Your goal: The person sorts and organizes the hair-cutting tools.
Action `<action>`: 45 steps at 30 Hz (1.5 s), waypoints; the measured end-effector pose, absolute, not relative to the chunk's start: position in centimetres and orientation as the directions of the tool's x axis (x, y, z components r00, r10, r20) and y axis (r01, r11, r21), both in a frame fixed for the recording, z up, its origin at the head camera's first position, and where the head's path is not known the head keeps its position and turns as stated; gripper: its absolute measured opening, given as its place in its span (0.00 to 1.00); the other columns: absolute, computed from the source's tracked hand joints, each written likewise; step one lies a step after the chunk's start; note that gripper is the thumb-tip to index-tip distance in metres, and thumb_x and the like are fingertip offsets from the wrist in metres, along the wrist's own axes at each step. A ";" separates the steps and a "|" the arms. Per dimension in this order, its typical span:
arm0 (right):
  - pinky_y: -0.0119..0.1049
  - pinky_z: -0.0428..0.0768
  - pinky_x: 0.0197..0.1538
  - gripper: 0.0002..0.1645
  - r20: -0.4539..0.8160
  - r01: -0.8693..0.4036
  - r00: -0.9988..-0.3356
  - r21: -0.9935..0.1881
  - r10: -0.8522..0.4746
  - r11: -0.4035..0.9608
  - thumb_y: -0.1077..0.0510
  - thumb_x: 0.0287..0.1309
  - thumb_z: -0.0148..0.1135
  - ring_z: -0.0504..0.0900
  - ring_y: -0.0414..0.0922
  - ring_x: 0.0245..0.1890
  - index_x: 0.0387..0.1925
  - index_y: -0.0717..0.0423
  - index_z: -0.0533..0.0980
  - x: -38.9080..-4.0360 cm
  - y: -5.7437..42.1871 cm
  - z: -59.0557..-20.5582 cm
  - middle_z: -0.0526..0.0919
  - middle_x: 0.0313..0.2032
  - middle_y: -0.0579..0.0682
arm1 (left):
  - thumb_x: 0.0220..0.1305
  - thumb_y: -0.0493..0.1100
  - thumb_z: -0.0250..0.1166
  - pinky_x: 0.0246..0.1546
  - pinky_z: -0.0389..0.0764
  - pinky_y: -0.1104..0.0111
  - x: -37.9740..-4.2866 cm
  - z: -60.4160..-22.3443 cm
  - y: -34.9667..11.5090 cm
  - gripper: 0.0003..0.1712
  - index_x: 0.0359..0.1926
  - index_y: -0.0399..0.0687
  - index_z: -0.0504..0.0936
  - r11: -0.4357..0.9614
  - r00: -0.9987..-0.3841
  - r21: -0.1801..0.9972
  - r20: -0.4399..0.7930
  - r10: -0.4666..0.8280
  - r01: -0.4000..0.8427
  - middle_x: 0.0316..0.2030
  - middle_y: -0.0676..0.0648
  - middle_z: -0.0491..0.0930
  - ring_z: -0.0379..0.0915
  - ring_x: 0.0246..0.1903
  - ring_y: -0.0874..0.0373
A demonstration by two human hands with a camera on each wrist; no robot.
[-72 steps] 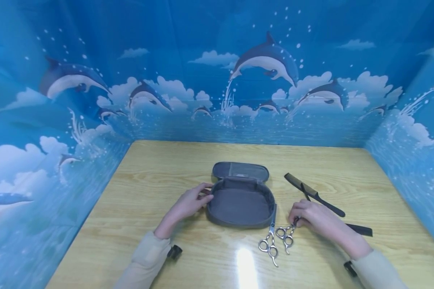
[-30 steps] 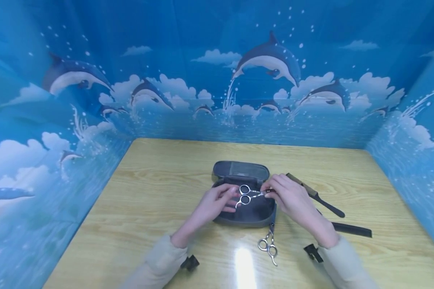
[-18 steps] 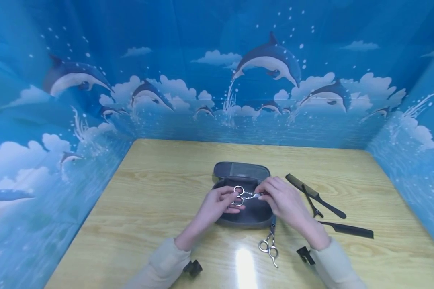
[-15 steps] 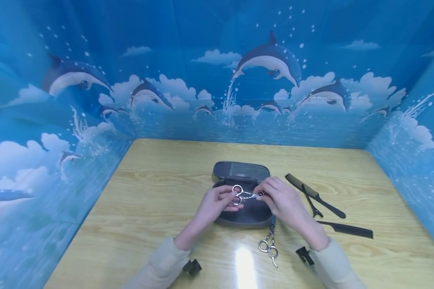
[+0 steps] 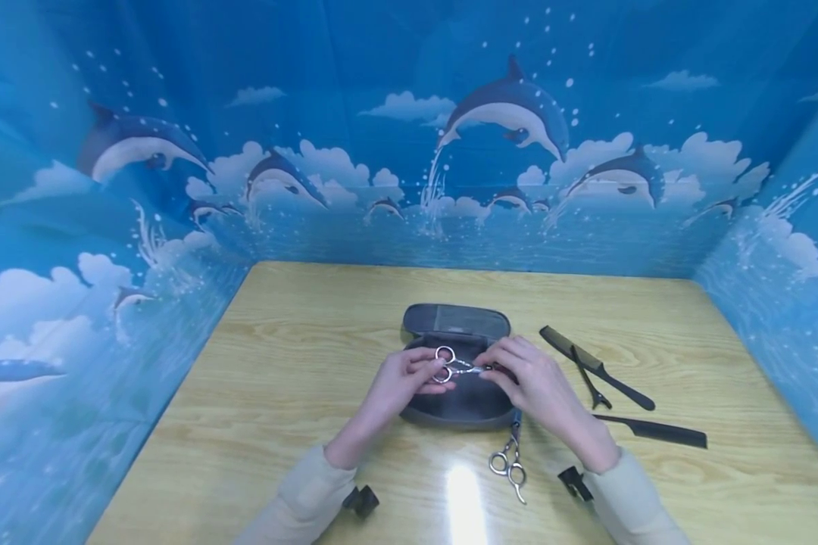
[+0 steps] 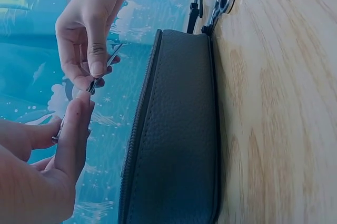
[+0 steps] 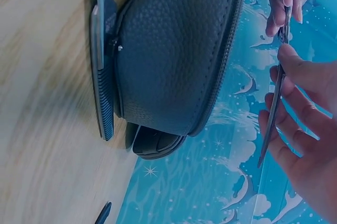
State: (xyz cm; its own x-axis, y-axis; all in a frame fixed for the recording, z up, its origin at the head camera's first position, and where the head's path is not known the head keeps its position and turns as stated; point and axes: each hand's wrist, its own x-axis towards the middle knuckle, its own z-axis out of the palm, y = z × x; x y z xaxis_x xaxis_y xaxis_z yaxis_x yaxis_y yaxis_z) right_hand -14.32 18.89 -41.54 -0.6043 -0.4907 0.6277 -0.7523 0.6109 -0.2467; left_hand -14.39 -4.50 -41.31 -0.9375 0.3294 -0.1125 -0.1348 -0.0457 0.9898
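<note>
Head view: the left grip (image 5: 402, 376) holds the finger rings of the scissors (image 5: 464, 370); the right grip (image 5: 525, 372) pinches them further along and covers the blades. Right wrist view: a blade is exposed, extending past the right thumb. The scissors are located above the opened case (image 5: 450, 418), apart from it. Only the head view shows the case interior; both wrist views show its pebbled outer wall and zip.

Clearances: the bench (image 5: 279, 363) surface runs from the case to the left edge; its far edge meets the dolphin-print curtain (image 5: 354, 235). On the right side lie a handled comb (image 5: 574, 350), a clip (image 5: 591, 387) and a second comb (image 5: 668, 432). The second scissors (image 5: 511, 446) lie just beside the case.

Held scissors: silvery, two round rings, slender shanks, blade tapering to a point.
</note>
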 end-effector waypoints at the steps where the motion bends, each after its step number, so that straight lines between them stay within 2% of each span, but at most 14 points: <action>1: 0.38 0.85 0.41 0.15 0.629 -0.754 -0.602 -0.246 -0.492 0.608 0.65 0.48 0.78 0.82 0.41 0.39 0.40 0.52 0.85 -14.3 18.9 -41.5 0.85 0.39 0.42 | 0.73 0.33 0.59 0.44 0.86 0.67 -14.4 -41.3 -4.5 0.17 0.57 0.24 0.76 -0.044 -0.938 0.990 -0.113 0.327 -0.134 0.45 0.31 0.84 0.88 0.40 0.46; 6: 0.37 0.85 0.41 0.17 0.612 -0.755 -0.614 -0.269 -0.499 0.598 0.66 0.48 0.77 0.84 0.41 0.39 0.41 0.51 0.85 -14.4 18.9 -41.6 0.86 0.40 0.43 | 0.73 0.32 0.59 0.42 0.86 0.67 -14.5 -41.2 -4.5 0.16 0.56 0.23 0.76 -0.028 -0.943 0.990 -0.121 0.310 -0.136 0.44 0.31 0.84 0.88 0.38 0.47; 10: 0.40 0.86 0.43 0.15 0.584 -0.708 -0.667 -0.305 -0.462 0.637 0.62 0.53 0.76 0.85 0.43 0.41 0.44 0.50 0.85 -14.5 19.2 -41.5 0.87 0.42 0.44 | 0.73 0.33 0.59 0.41 0.86 0.68 -14.9 -41.5 -4.8 0.18 0.58 0.23 0.75 -0.011 -0.949 0.991 -0.124 0.290 -0.133 0.44 0.31 0.85 0.88 0.36 0.49; 13: 0.43 0.86 0.44 0.14 0.595 -0.645 -0.705 -0.312 -0.385 0.698 0.60 0.56 0.74 0.85 0.45 0.43 0.46 0.50 0.85 -14.6 19.7 -41.2 0.87 0.43 0.46 | 0.72 0.32 0.60 0.41 0.86 0.69 -15.3 -41.4 -5.3 0.20 0.60 0.22 0.74 -0.008 -0.957 0.992 -0.118 0.264 -0.124 0.44 0.30 0.84 0.89 0.35 0.50; 19: 0.48 0.85 0.34 0.14 0.594 -0.481 -0.782 -0.382 -0.189 0.789 0.64 0.59 0.72 0.86 0.53 0.39 0.48 0.56 0.84 -15.1 21.2 -41.1 0.87 0.43 0.54 | 0.73 0.30 0.58 0.41 0.86 0.71 -16.6 -40.8 -7.2 0.22 0.62 0.20 0.71 -0.028 -0.980 0.997 -0.065 0.186 -0.071 0.49 0.25 0.81 0.89 0.34 0.52; 22: 0.51 0.86 0.37 0.16 0.501 -0.379 -0.857 -0.453 -0.121 0.807 0.63 0.63 0.69 0.86 0.56 0.41 0.52 0.58 0.82 -15.4 21.8 -41.5 0.86 0.47 0.58 | 0.73 0.30 0.58 0.40 0.86 0.72 -17.4 -40.4 -8.5 0.21 0.61 0.19 0.72 -0.036 -0.989 0.998 -0.039 0.146 -0.045 0.50 0.23 0.80 0.88 0.33 0.55; 25: 0.54 0.86 0.42 0.21 0.352 -0.275 -0.932 -0.523 -0.090 0.807 0.59 0.67 0.65 0.87 0.58 0.43 0.59 0.58 0.79 -15.8 22.0 -42.0 0.84 0.52 0.62 | 0.75 0.31 0.56 0.41 0.85 0.72 -18.3 -40.0 -9.9 0.21 0.62 0.19 0.71 -0.055 -0.991 0.997 -0.046 0.124 -0.053 0.50 0.23 0.80 0.87 0.32 0.60; 28: 0.56 0.85 0.47 0.28 0.207 -0.190 -0.975 -0.563 -0.085 0.804 0.53 0.70 0.62 0.87 0.59 0.46 0.67 0.58 0.72 -16.0 21.9 -42.4 0.81 0.57 0.64 | 0.76 0.33 0.56 0.43 0.85 0.73 -19.2 -39.7 -11.4 0.22 0.64 0.20 0.69 -0.081 -0.992 0.993 -0.077 0.099 -0.085 0.52 0.24 0.79 0.86 0.30 0.64; 32: 0.58 0.81 0.55 0.35 0.096 -0.132 -0.991 -0.587 -0.094 0.798 0.48 0.72 0.60 0.86 0.59 0.51 0.72 0.62 0.65 -16.2 21.6 -43.0 0.78 0.62 0.64 | 0.76 0.34 0.56 0.43 0.84 0.74 -20.5 -39.6 -13.2 0.23 0.65 0.22 0.69 -0.065 -0.990 0.991 -0.114 0.077 -0.119 0.50 0.27 0.81 0.86 0.29 0.65; 35: 0.60 0.78 0.58 0.37 0.072 -0.126 -0.992 -0.591 -0.104 0.797 0.49 0.71 0.61 0.86 0.58 0.50 0.72 0.64 0.65 -16.3 21.3 -43.3 0.81 0.57 0.64 | 0.76 0.34 0.56 0.43 0.84 0.74 -21.2 -39.8 -14.2 0.23 0.65 0.22 0.69 -0.023 -0.987 0.990 -0.140 0.085 -0.142 0.47 0.29 0.83 0.86 0.29 0.65; 39: 0.62 0.76 0.58 0.35 0.074 -0.136 -0.991 -0.581 -0.114 0.802 0.52 0.69 0.64 0.87 0.58 0.46 0.70 0.63 0.67 -16.3 21.2 -43.5 0.87 0.46 0.62 | 0.76 0.35 0.55 0.46 0.84 0.72 -21.7 -40.3 -15.2 0.23 0.65 0.22 0.69 0.033 -0.981 0.986 -0.167 0.103 -0.164 0.48 0.29 0.83 0.86 0.30 0.66; 45: 0.61 0.78 0.56 0.34 0.078 -0.146 -0.989 -0.583 -0.124 0.799 0.55 0.67 0.65 0.88 0.57 0.45 0.70 0.62 0.69 -16.3 21.4 -43.7 0.88 0.45 0.61 | 0.76 0.35 0.55 0.49 0.83 0.69 -22.3 -41.0 -15.8 0.23 0.64 0.21 0.69 0.080 -0.975 0.981 -0.187 0.123 -0.179 0.49 0.28 0.82 0.86 0.31 0.67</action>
